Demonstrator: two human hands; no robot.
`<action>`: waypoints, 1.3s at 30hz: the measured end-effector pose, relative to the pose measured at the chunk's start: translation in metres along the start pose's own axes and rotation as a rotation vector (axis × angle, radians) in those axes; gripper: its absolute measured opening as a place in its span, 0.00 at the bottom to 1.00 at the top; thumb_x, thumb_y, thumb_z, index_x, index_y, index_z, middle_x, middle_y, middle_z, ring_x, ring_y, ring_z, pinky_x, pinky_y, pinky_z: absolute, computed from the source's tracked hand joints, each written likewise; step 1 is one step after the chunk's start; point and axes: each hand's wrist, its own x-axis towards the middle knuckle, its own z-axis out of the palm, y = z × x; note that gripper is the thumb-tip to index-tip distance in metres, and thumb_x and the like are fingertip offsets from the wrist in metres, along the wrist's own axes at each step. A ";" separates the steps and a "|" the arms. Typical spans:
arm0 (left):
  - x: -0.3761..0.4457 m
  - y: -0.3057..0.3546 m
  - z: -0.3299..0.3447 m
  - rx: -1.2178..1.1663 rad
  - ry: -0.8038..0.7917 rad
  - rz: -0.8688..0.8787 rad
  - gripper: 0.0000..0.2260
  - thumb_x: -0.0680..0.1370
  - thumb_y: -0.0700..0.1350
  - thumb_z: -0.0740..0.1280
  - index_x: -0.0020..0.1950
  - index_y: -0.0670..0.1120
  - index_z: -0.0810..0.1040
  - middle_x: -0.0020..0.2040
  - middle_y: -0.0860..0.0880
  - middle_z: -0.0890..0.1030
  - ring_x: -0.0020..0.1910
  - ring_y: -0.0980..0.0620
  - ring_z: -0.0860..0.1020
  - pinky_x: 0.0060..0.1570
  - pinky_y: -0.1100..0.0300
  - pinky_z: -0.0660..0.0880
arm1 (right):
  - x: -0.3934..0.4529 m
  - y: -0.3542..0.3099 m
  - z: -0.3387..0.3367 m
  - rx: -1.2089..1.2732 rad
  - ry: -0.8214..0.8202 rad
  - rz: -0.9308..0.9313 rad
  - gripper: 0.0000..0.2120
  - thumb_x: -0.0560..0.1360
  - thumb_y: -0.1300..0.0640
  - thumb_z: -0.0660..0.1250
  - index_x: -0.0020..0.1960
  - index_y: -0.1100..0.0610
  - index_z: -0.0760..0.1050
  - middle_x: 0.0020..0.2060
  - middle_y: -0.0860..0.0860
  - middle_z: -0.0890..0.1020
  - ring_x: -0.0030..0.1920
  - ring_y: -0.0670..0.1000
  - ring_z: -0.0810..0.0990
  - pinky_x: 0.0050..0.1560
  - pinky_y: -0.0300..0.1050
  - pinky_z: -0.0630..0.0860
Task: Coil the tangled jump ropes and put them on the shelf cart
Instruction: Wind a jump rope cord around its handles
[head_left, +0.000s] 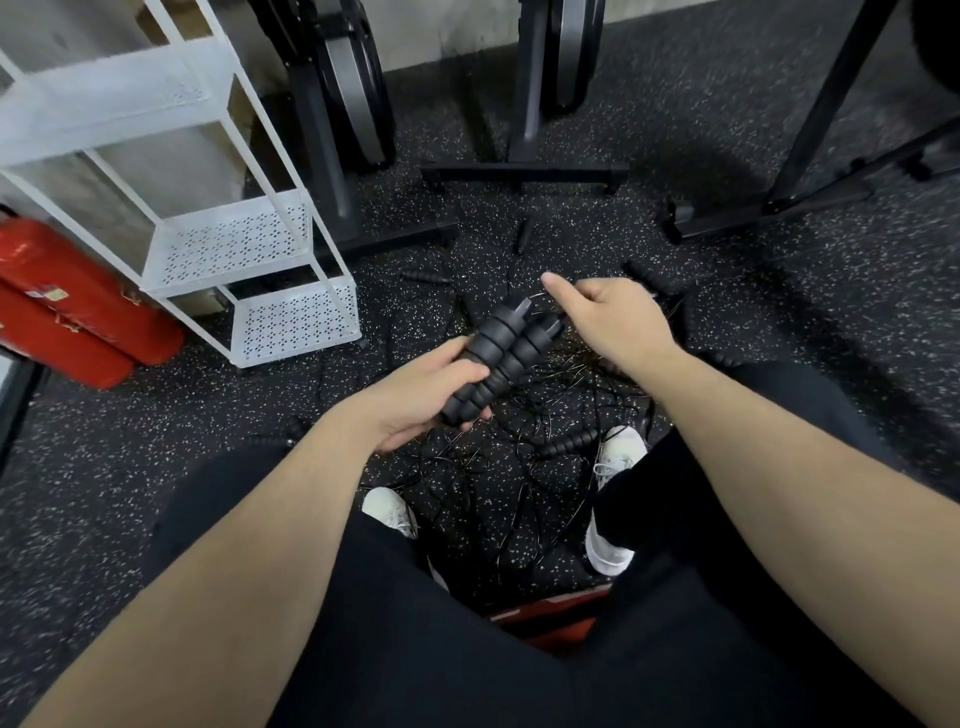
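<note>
My left hand (415, 397) grips two black ribbed jump rope handles (501, 353) side by side, their tips pointing up and right. My right hand (608, 317) is just to the right of the handle tips, fingers curled around thin black cord, index finger pointing left. A tangle of thin black jump ropes (519, 467) lies on the floor between my feet, with more loose handles (569, 441) scattered in it. The white shelf cart (234, 244), with perforated shelves, stands to the left.
Two red cylinders (67, 312) lie on the floor left of the cart. Black exercise machine bases (519, 171) stand ahead and to the right on the speckled rubber floor. My white shoes (613, 499) flank the rope pile. A red-edged seat (550, 616) is below me.
</note>
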 end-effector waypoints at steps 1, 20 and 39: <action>0.001 0.000 0.000 0.001 -0.009 0.005 0.17 0.86 0.41 0.60 0.75 0.50 0.69 0.55 0.46 0.83 0.45 0.51 0.82 0.45 0.53 0.76 | 0.002 0.000 -0.001 0.016 0.027 0.011 0.32 0.79 0.31 0.58 0.31 0.56 0.66 0.24 0.48 0.71 0.29 0.49 0.71 0.33 0.46 0.65; 0.035 -0.024 0.003 -0.305 0.550 0.012 0.21 0.79 0.61 0.69 0.67 0.54 0.68 0.49 0.44 0.76 0.33 0.54 0.72 0.28 0.62 0.69 | -0.023 -0.023 0.027 0.286 -0.427 -0.035 0.14 0.87 0.53 0.54 0.69 0.52 0.71 0.37 0.48 0.82 0.29 0.47 0.75 0.32 0.41 0.75; 0.031 -0.023 0.000 -0.667 0.469 -0.059 0.05 0.82 0.44 0.65 0.55 0.44 0.75 0.41 0.45 0.80 0.40 0.46 0.81 0.51 0.43 0.82 | -0.040 -0.031 0.040 0.025 -0.607 -0.212 0.11 0.84 0.46 0.60 0.59 0.51 0.74 0.28 0.48 0.81 0.24 0.45 0.76 0.35 0.42 0.77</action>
